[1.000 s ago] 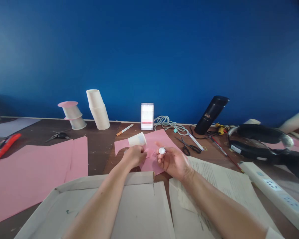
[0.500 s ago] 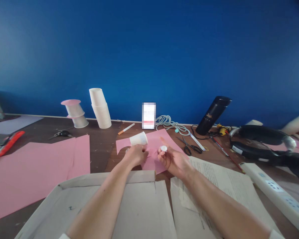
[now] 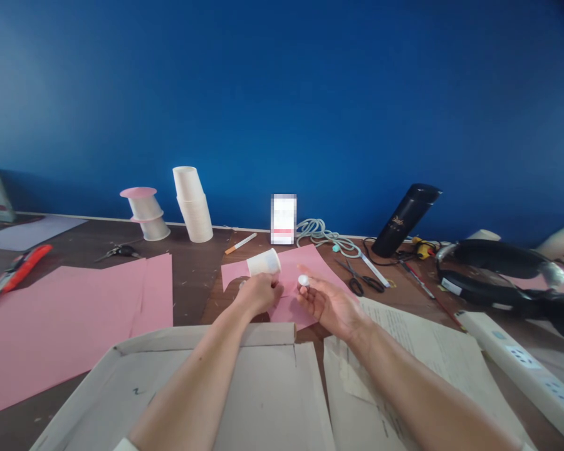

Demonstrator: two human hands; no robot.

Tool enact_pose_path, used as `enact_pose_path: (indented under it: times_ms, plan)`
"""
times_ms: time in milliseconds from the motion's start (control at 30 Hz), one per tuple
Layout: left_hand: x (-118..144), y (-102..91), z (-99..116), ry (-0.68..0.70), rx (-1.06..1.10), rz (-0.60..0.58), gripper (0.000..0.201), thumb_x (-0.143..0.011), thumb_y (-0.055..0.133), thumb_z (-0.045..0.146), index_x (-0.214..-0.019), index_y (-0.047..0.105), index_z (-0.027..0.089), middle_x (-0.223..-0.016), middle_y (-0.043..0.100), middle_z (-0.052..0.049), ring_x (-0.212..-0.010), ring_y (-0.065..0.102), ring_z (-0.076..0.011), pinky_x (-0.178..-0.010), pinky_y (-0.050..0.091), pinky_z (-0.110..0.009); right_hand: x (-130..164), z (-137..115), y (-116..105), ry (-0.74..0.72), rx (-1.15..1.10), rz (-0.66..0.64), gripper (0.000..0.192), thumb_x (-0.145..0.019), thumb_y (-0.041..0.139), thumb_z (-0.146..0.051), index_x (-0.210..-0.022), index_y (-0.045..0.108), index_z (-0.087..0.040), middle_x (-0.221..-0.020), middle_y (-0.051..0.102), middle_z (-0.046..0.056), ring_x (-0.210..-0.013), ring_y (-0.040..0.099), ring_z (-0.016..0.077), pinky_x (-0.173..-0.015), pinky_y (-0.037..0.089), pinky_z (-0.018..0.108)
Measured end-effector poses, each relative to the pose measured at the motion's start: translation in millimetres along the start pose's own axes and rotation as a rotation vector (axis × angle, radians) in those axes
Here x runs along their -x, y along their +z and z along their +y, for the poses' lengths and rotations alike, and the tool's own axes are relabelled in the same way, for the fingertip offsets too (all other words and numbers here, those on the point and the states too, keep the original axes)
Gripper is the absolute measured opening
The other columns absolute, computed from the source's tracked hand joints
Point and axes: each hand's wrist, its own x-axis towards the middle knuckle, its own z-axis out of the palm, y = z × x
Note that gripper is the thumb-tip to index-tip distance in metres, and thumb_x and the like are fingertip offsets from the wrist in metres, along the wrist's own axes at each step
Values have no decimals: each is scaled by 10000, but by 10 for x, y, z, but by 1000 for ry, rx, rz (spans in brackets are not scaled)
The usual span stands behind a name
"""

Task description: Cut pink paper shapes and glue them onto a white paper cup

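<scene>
At a cluttered dark wooden table [image 3: 188,275] set against a deep blue wall [image 3: 282,94], a person works with both bare hands over a small sheet of pink paper [image 3: 296,269]. The left hand [image 3: 257,293] is curled, its fingers closed round the base of a white paper cup [image 3: 263,262] that lies tipped on its side, mouth toward the left, just above the knuckles. The right hand [image 3: 326,304] is held palm up and half open, with a small round white cap-like object [image 3: 303,280] pinched at its fingertips (what exactly the object is cannot be told). The two hands are close together but not touching, the cup and the white object near each other above the pink sheet.

In the foreground lies a flattened grey cardboard box [image 3: 244,388] beneath the left forearm, and printed white papers [image 3: 418,344] beneath the right. A larger pink paper sheet [image 3: 70,313] covers the table's left side. Along the wall stand a leaning stack of white paper cups [image 3: 192,203] and two cups topped with a pink disc [image 3: 145,213]. Black-handled scissors [image 3: 360,279], a coiled pale cable [image 3: 324,235], a tilted black flask [image 3: 407,219] and a white power strip [image 3: 521,363] sit to the right.
</scene>
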Motion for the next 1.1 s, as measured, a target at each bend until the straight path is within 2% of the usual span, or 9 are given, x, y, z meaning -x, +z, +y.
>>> enact_pose_path:
  times_ms: [133,367,600,867,1100]
  plan:
    - [6,2,-8,4,10,-4,286,-785,431,377,-606,554,193,-643,612,-32,-605,531,-160,-531,314,-253,-4,-12,2,13,-2,-4,426,-778,620,-114,-1192,561,-196,-883,643,17,-756,623,99,-801,543,262]
    - [-2,-2,5,-19,3,-9,264,-779,439,380,-636,572,202,-704,641,-45,-641,555,-176,-547,323,-261,-22,-11,-6,52,-7,43,371,-811,586,-218,-1180,563,-199,-793,614,11,-686,601,107,-719,547,281]
    - [-8,-9,5,-24,-26,-17,265,-789,444,384,-638,565,203,-720,649,-41,-665,572,-185,-542,323,-263,-29,3,-3,62,-39,-12,364,-827,542,-175,-1189,537,-201,-750,589,-8,-634,569,85,-726,543,276]
    - [1,-21,-3,13,-52,-34,281,-805,426,377,-696,605,190,-732,653,-57,-688,581,-186,-560,344,-257,55,8,80,57,66,-69,423,-844,530,-203,-1261,473,-236,-789,597,-1,-696,588,103,-744,548,301]
    - [-14,6,-24,6,-36,-27,261,-809,430,340,-728,629,191,-750,664,-54,-688,588,-180,-588,367,-256,77,17,114,35,175,-68,328,-837,551,-224,-1164,558,-197,-812,603,13,-725,595,115,-784,531,329]
